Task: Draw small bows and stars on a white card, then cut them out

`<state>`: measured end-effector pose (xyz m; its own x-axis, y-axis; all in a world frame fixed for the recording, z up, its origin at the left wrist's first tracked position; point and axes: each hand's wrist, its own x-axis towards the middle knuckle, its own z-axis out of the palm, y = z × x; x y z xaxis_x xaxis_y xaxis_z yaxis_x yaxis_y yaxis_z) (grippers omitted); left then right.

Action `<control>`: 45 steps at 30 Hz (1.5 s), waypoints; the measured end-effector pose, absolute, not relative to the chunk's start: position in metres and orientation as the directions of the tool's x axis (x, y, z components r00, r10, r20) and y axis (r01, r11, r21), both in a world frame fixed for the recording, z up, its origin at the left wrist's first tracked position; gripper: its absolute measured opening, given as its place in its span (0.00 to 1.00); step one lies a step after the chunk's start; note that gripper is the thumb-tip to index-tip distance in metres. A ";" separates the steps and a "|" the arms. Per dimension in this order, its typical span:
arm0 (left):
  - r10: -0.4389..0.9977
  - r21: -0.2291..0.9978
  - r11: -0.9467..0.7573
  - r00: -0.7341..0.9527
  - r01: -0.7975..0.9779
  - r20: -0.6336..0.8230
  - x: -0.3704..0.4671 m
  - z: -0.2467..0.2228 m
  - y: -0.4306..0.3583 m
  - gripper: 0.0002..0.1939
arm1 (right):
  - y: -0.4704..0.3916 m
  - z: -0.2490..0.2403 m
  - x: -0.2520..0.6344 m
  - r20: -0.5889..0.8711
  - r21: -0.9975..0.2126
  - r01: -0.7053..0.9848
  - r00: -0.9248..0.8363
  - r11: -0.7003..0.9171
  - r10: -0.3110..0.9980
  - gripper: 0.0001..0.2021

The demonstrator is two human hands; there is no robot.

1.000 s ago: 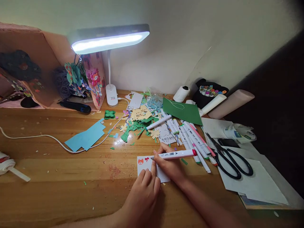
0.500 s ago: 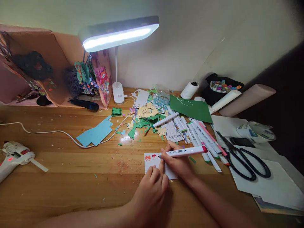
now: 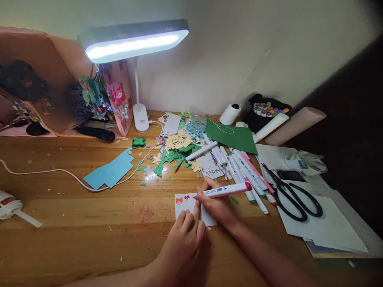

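Right grip (image 3: 218, 204) narrow, fingers closed around a red-capped marker (image 3: 224, 189), barrel slanting off to the right, nib at a small red outline (image 3: 193, 196) on the white card (image 3: 209, 218). Card lies on the tabletop (image 3: 119, 227) under both hands, orange animal face (image 3: 179, 201) and red bow (image 3: 187, 198) left of the nib. Left grip (image 3: 185, 235): index finger extended onto card near the nib, other fingers curled; cannot tell whether they close on anything. Beyond right grip, loose markers (image 3: 240, 177); to its right, scissors (image 3: 280, 188) on white paper (image 3: 332, 225).
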<state>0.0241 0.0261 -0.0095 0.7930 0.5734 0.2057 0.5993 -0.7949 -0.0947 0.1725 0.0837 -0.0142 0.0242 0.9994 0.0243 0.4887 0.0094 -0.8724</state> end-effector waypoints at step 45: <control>0.563 -0.002 -0.826 0.826 0.563 0.000 0.023 0.002 0.031 0.09 | 0.085 -0.012 0.175 0.063 -0.887 0.459 0.044 0.036 0.997 0.15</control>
